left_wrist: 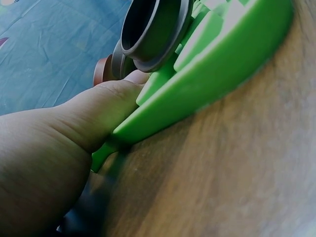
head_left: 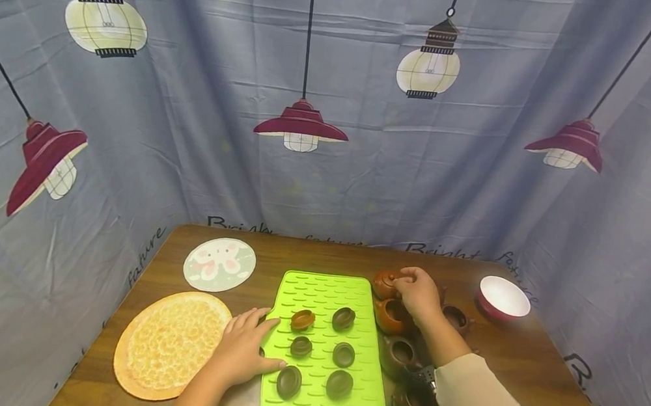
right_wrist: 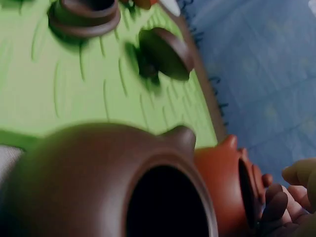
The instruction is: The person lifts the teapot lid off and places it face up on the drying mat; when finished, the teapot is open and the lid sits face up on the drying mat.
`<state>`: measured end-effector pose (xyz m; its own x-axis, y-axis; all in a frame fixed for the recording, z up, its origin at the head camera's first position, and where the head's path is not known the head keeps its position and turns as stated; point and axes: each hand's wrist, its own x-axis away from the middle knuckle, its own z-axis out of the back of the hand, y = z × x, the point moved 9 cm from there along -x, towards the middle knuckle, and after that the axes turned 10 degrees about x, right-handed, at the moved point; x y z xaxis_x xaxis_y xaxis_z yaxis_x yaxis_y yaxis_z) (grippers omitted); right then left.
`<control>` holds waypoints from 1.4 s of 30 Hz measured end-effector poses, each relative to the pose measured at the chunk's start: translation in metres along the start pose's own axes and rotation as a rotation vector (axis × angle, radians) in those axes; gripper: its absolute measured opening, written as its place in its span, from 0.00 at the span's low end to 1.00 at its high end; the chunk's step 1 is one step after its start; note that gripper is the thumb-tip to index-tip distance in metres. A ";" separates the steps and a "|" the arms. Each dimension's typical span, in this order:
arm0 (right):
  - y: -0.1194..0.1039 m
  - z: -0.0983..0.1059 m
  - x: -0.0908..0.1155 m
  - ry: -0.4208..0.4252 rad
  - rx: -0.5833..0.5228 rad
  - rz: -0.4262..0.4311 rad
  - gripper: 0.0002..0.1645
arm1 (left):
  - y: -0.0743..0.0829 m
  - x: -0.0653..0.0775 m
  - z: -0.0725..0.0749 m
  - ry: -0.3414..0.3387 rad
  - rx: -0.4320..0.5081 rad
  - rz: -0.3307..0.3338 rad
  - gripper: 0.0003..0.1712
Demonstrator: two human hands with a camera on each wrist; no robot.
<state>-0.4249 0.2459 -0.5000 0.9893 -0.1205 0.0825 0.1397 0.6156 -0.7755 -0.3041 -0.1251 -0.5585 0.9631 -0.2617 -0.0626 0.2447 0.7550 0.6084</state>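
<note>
My right hand reaches to the far right of the mat, thumb and fingertips at the knob of a reddish-orange teapot lid, which sits on its teapot. In the right wrist view, the curled fingers come right up to that knob. My left hand rests along the left edge of a lime-green mat, fingers spread. Its thumb lies over the mat's raised rim in the left wrist view. On the mat lie an orange lid and several dark brown lids.
Right of the mat stand lidless teapots: an orange one and several brown ones, partly under my right forearm. A red-and-white bowl stands at far right. A round pancake-like mat and a rabbit-print mat lie left.
</note>
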 end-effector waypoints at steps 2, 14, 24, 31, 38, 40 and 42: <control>0.002 0.000 -0.005 0.007 0.046 0.004 0.27 | 0.000 0.000 0.000 0.001 -0.002 0.000 0.56; -0.008 -0.009 -0.021 0.075 0.204 0.012 0.20 | 0.003 -0.005 0.002 0.010 0.001 0.004 0.57; -0.005 -0.009 -0.016 0.083 0.149 -0.033 0.16 | 0.003 -0.005 0.002 0.009 -0.002 -0.008 0.57; -0.002 -0.015 -0.013 0.006 -0.020 -0.056 0.18 | 0.002 -0.003 0.003 0.016 0.014 0.005 0.56; 0.006 -0.014 -0.009 -0.005 -0.060 -0.079 0.20 | 0.001 0.001 -0.001 0.003 0.031 0.012 0.56; 0.007 -0.013 -0.008 0.000 -0.078 -0.080 0.21 | 0.001 0.002 -0.001 0.007 0.035 0.009 0.56; 0.008 -0.013 -0.007 0.004 -0.102 -0.080 0.21 | 0.002 0.002 -0.001 0.009 0.035 0.008 0.56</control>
<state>-0.4316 0.2418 -0.5145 0.9749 -0.1694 0.1444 0.2130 0.5218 -0.8260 -0.3020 -0.1238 -0.5581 0.9660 -0.2506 -0.0643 0.2332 0.7358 0.6358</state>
